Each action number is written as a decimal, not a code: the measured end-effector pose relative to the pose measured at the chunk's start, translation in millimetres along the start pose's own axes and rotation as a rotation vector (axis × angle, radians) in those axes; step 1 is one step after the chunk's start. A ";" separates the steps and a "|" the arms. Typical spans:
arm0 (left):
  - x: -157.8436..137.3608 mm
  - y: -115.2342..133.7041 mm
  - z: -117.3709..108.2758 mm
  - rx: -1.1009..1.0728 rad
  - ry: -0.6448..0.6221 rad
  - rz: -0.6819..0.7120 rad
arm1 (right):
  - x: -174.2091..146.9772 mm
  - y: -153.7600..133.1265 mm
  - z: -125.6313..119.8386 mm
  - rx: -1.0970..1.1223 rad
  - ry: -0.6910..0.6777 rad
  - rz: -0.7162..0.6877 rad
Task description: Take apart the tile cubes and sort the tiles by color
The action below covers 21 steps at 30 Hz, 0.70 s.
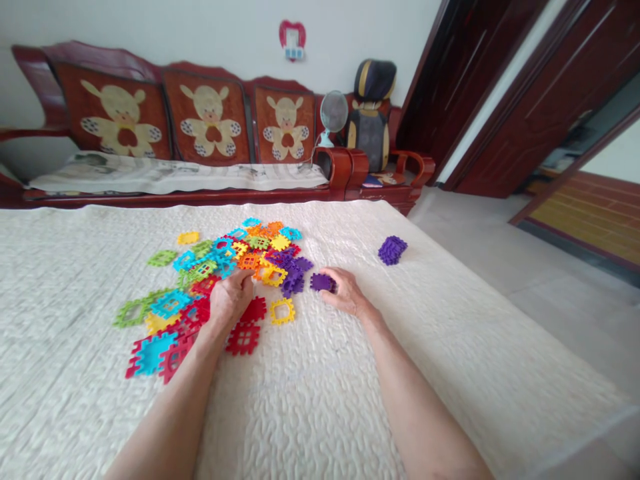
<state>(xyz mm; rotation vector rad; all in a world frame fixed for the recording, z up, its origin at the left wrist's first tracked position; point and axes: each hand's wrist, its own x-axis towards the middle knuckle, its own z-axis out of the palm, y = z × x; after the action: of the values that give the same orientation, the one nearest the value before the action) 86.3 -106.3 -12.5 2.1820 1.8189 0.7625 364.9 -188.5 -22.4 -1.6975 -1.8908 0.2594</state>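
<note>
A loose heap of flat toothed plastic building tiles [249, 261] in red, yellow, orange, green, blue and purple lies on the cream quilted cover. Over the heap's near side is my left hand [233, 295], its fingers curled down among the tiles; what they grip, if anything, is hidden. My right hand [346, 292] pinches a purple tile [321, 283] between thumb and fingers, just right of the heap's other purple tiles [294, 275]. Farther right, a stack of purple tiles [393, 250] stands apart. A yellow frame tile [283, 311] lies between my hands, near a red window tile [243, 339].
The quilted cover [310, 413] spreads over the broad surface under my arms, with its right edge beside the tiled floor [480, 233]. Behind it are a wooden sofa [345, 170] with bear-patterned cushions, a small fan [334, 112] and a chair with a dark seat cover [369, 137].
</note>
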 end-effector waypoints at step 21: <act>-2.5 5.1 6.0 0.029 -0.053 0.089 | 0.0 14.7 7.6 -0.002 0.055 -0.019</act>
<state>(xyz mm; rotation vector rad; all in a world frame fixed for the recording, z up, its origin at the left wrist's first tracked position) 93.4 -108.8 -15.9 2.2915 1.7283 0.6926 373.3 -184.2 -36.0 -1.6709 -1.8667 0.2015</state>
